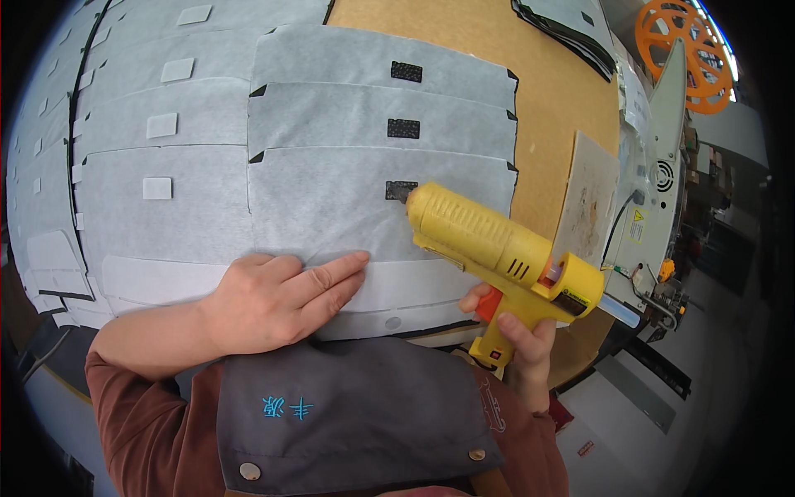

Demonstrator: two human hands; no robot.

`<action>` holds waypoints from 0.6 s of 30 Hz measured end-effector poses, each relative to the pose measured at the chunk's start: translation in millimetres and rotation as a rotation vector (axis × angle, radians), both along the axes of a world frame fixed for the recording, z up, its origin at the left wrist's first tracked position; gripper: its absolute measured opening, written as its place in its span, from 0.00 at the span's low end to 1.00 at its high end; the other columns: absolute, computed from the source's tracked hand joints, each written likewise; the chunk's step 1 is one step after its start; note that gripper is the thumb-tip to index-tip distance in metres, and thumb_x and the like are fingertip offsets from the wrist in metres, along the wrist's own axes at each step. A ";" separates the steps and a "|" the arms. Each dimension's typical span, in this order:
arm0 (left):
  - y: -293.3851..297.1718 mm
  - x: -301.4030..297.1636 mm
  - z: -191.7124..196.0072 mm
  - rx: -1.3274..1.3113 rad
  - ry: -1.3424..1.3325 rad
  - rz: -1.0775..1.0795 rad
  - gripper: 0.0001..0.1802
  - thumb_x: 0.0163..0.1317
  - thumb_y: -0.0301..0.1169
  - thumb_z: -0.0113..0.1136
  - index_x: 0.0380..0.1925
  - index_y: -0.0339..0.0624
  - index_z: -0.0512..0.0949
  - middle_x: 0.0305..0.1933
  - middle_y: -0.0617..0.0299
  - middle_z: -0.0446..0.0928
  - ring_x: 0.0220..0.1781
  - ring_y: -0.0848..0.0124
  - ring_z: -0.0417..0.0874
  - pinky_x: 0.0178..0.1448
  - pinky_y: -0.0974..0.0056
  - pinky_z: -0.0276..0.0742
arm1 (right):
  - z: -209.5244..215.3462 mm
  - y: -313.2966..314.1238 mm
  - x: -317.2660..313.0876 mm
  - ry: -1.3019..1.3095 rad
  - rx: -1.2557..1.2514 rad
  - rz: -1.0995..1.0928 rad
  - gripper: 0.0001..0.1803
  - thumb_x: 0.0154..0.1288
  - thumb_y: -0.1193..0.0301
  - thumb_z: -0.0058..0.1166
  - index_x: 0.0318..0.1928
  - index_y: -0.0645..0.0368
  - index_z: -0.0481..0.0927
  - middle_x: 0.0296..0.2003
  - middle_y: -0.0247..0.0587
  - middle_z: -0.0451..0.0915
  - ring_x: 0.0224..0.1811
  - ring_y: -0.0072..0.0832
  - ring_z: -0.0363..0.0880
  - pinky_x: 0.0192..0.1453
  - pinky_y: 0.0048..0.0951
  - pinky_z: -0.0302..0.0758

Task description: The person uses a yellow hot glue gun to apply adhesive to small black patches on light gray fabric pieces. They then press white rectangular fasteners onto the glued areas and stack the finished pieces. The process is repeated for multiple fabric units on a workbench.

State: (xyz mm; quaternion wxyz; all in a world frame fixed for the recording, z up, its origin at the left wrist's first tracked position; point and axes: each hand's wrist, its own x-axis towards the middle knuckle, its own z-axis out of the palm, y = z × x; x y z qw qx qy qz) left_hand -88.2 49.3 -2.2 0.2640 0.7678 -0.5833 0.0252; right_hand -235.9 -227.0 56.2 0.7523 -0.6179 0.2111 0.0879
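Note:
My right hand (527, 344) is closed round the handle of a yellow hot glue gun (489, 236), a finger at its red trigger. The gun's dark nozzle points left, right at the black rectangular patch (401, 190) on the nearest pale grey fabric sheet (331, 199); whether it touches cannot be told. My left hand (290, 294) lies on the sheet's near white strip, its fingers stretched to the right. Farther up, two overlapping sheets each bear a similar black patch, the middle one (403, 128) and the far one (406, 72).
More overlapping grey sheets with small white rectangles (157, 189) cover the table on the left. Beyond the right sheets shows the brown tabletop (464, 33), with a stained board (586, 195) on its right side. A pale machine (662, 190) with an orange reel (683, 54) stands at the right.

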 end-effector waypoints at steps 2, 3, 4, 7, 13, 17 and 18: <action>0.0 -0.2 -0.1 0.003 -0.003 -0.001 0.13 0.53 0.29 0.62 0.41 0.46 0.84 0.57 0.66 0.81 0.20 0.81 0.65 0.18 0.75 0.63 | -0.2 0.6 -1.0 -0.008 -0.013 0.002 0.30 0.62 0.74 0.54 0.64 0.68 0.64 0.46 0.53 0.78 0.49 0.36 0.78 0.55 0.36 0.74; 0.0 -0.3 -0.1 0.005 -0.005 -0.002 0.13 0.53 0.29 0.62 0.41 0.46 0.84 0.57 0.66 0.81 0.20 0.81 0.65 0.18 0.75 0.63 | -0.2 0.7 -1.6 -0.012 -0.020 0.001 0.30 0.62 0.74 0.54 0.64 0.68 0.64 0.45 0.53 0.78 0.49 0.36 0.78 0.55 0.36 0.74; -0.1 -0.4 0.0 0.007 -0.008 -0.003 0.13 0.53 0.29 0.62 0.41 0.46 0.84 0.57 0.66 0.81 0.20 0.81 0.65 0.18 0.75 0.64 | -0.8 0.2 -1.4 -0.017 -0.020 -0.005 0.30 0.62 0.74 0.54 0.63 0.68 0.64 0.45 0.53 0.78 0.48 0.36 0.78 0.54 0.35 0.74; -1.0 2.7 2.9 0.007 0.005 -0.036 0.13 0.53 0.30 0.66 0.41 0.44 0.83 0.54 0.61 0.82 0.18 0.80 0.67 0.19 0.74 0.65 | -1.9 -0.5 -2.5 -0.023 -0.030 -0.034 0.29 0.62 0.74 0.54 0.63 0.68 0.64 0.45 0.53 0.79 0.48 0.35 0.79 0.52 0.33 0.74; -0.3 1.4 1.8 0.003 0.007 -0.027 0.14 0.52 0.30 0.67 0.41 0.44 0.83 0.54 0.61 0.83 0.18 0.80 0.67 0.20 0.74 0.65 | -1.9 -6.9 -8.7 -0.011 -0.047 -0.065 0.29 0.62 0.74 0.53 0.63 0.69 0.64 0.45 0.56 0.79 0.47 0.36 0.79 0.50 0.31 0.75; -1.0 1.4 2.3 -0.001 0.011 -0.025 0.14 0.52 0.29 0.67 0.40 0.44 0.84 0.54 0.61 0.83 0.18 0.80 0.67 0.20 0.74 0.65 | -3.4 -7.4 -11.7 -0.026 -0.038 -0.071 0.29 0.62 0.74 0.52 0.63 0.69 0.64 0.45 0.56 0.79 0.47 0.37 0.79 0.49 0.31 0.75; -1.0 1.5 2.4 -0.001 0.013 -0.024 0.14 0.52 0.29 0.67 0.40 0.44 0.84 0.53 0.61 0.83 0.18 0.80 0.67 0.20 0.73 0.65 | -3.7 -7.7 -12.3 -0.027 -0.038 -0.068 0.29 0.62 0.74 0.52 0.63 0.69 0.64 0.45 0.56 0.79 0.47 0.37 0.79 0.49 0.31 0.75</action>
